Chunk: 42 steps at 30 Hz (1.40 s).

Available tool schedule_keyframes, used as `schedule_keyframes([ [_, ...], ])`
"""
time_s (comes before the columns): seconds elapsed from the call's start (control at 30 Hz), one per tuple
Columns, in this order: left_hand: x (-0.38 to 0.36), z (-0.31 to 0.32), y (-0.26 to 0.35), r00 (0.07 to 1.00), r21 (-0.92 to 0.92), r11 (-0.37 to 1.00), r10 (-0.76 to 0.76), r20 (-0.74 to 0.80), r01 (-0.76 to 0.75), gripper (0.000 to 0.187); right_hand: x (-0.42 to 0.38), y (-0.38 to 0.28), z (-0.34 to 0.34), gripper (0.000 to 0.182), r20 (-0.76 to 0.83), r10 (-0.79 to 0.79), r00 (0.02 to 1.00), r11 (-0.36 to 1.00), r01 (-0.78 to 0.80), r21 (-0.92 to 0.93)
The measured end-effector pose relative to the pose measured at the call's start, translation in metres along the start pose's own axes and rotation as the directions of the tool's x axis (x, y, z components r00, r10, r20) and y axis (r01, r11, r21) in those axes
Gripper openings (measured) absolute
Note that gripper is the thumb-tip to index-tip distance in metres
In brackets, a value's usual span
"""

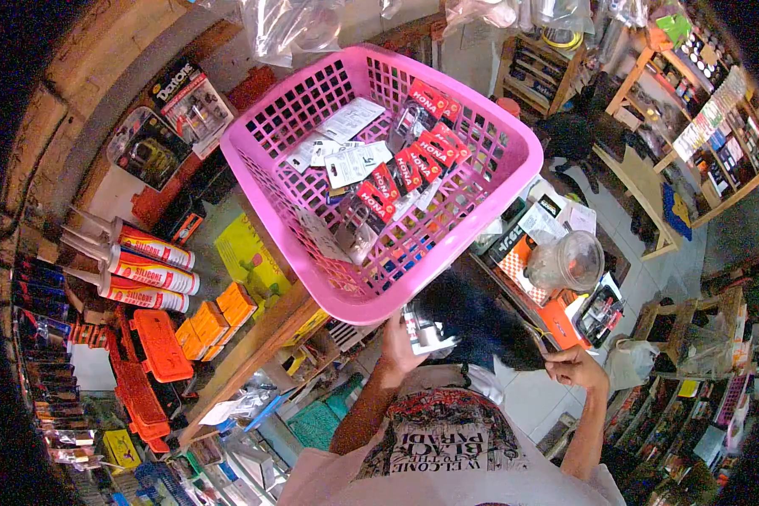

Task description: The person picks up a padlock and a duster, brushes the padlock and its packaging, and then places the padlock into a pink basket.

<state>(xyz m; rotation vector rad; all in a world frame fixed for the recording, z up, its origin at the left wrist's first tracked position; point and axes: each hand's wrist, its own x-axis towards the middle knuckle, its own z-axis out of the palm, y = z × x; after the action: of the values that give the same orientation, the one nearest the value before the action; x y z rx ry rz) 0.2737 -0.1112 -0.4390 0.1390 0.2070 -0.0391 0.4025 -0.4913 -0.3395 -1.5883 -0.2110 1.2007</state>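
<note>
My left hand [402, 347] is closed around a small white-and-dark package [428, 331], just below the near rim of a pink plastic basket [337, 305]. To the right, my right hand [578, 369] is closed, its fingers curled by the edge of a dark area; I cannot make out what, if anything, it holds. Inside the basket lie several red-topped HONA blister packs [407, 167] and several white printed cards [358, 163], piled loosely.
Silicone sealant tubes [148, 271], small orange boxes [219, 319] and an open orange case [156, 350] lie on the left. At right are a clear plastic jar [569, 260] and boxed goods. Shelves [700, 118] and hanging plastic bags [291, 25] surround the space.
</note>
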Motion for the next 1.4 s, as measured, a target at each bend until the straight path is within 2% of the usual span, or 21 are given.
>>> schedule_keyframes([
  [0.1,-0.006,0.056,-0.006,0.967,0.429,0.893,0.211,-0.142,-0.132,0.048,0.0,0.003,-0.01,0.032,0.12,0.057,0.991,0.998,-0.052,-0.041],
  [0.17,-0.013,0.063,-0.006,0.97,0.017,0.999,0.034,-0.241,-0.031,0.05,0.007,-0.001,-0.002,0.034,0.041,0.015,0.999,0.998,-0.012,-0.058],
  [0.2,-0.008,-0.003,0.001,0.99,-0.213,0.974,-0.046,0.135,0.074,0.052,0.009,-0.002,0.002,0.035,0.0,-0.004,1.0,0.998,0.004,-0.065],
  [0.3,-0.003,-0.014,-0.006,0.999,0.297,0.954,0.044,0.031,-0.051,0.052,0.012,-0.001,-0.003,0.035,0.163,0.046,0.986,0.998,-0.039,-0.044],
  [0.4,-0.012,0.026,-0.002,0.999,-0.139,0.99,0.033,0.007,-0.031,0.057,0.02,-0.007,0.011,0.036,0.083,-0.088,0.993,0.994,0.093,-0.055],
  [0.47,-0.006,0.002,0.001,0.944,-0.234,0.968,-0.012,0.33,0.094,0.056,0.023,-0.008,0.017,0.032,0.064,-0.039,0.997,0.993,0.046,-0.106],
  [0.53,-0.01,-0.003,-0.004,0.989,0.161,0.983,0.067,0.135,-0.089,0.054,0.027,-0.005,0.011,0.031,0.152,0.015,0.988,0.995,0.0,-0.101],
  [0.6,-0.01,-0.015,-0.005,0.971,0.749,0.621,0.191,0.142,-0.232,0.057,0.03,-0.01,0.022,0.033,0.055,0.011,0.998,0.996,-0.007,-0.083],
  [0.63,-0.013,-0.022,-0.003,0.984,0.343,0.931,0.076,0.164,-0.129,0.057,0.031,-0.012,0.026,0.034,0.004,0.012,1.0,0.997,-0.011,-0.072],
  [0.67,-0.015,-0.022,-0.001,0.97,-0.143,0.988,-0.013,0.241,0.049,0.057,0.031,-0.012,0.024,0.032,0.067,0.013,0.998,0.993,-0.005,-0.119],
  [0.73,-0.02,0.006,-0.009,0.943,0.399,0.855,0.308,0.126,-0.332,0.048,0.035,-0.013,0.016,0.029,0.193,0.023,0.981,0.976,0.019,-0.216],
  [0.77,-0.024,0.029,-0.015,0.842,0.724,0.537,0.528,0.11,-0.432,0.044,0.037,-0.012,0.018,0.028,0.148,-0.012,0.989,0.98,0.041,-0.194],
  [0.83,-0.031,0.06,-0.005,0.747,0.906,0.353,0.661,-0.067,-0.232,0.047,0.041,-0.006,0.023,0.026,0.057,-0.077,0.995,0.985,0.085,-0.151],
  [0.9,-0.018,0.017,0.0,0.915,0.311,0.889,0.387,-0.117,-0.336,0.056,0.038,-0.003,0.016,0.026,0.15,0.041,0.988,0.979,-0.01,-0.202],
  [0.93,-0.012,-0.004,0.002,0.963,-0.044,0.969,0.234,-0.137,-0.242,0.06,0.036,-0.003,0.011,0.026,0.194,0.102,0.976,0.971,-0.055,-0.233],
  [1.03,-0.019,0.018,0.007,0.957,-0.072,0.978,0.205,0.207,-0.194,0.072,0.035,0.008,0.007,0.027,0.186,0.056,0.981,0.99,-0.031,-0.135],
  [1.1,-0.025,-0.006,0.0,0.846,0.576,0.682,0.531,0.034,-0.451,0.073,0.031,0.004,0.011,0.029,0.159,0.068,0.985,0.99,-0.048,-0.129],
  [1.13,-0.019,-0.011,0.005,0.919,-0.07,0.917,0.392,-0.039,-0.394,0.073,0.028,0.001,0.011,0.029,0.143,0.071,0.987,0.991,-0.053,-0.127],
  [1.2,-0.016,-0.03,0.005,0.889,0.057,0.888,0.458,-0.001,-0.457,0.072,0.026,-0.002,0.011,0.029,0.115,0.075,0.991,0.99,-0.06,-0.125],
  [1.27,-0.014,-0.025,0.019,0.818,0.121,0.953,0.3,-0.491,-0.276,0.071,0.027,-0.002,0.013,0.028,0.13,0.091,0.987,0.993,-0.081,-0.081],
  [1.4,-0.024,0.009,0.015,0.74,0.589,0.781,0.52,-0.427,-0.208,0.061,0.027,0.006,0.009,0.029,0.1,0.062,0.993,0.998,-0.061,-0.019],
])
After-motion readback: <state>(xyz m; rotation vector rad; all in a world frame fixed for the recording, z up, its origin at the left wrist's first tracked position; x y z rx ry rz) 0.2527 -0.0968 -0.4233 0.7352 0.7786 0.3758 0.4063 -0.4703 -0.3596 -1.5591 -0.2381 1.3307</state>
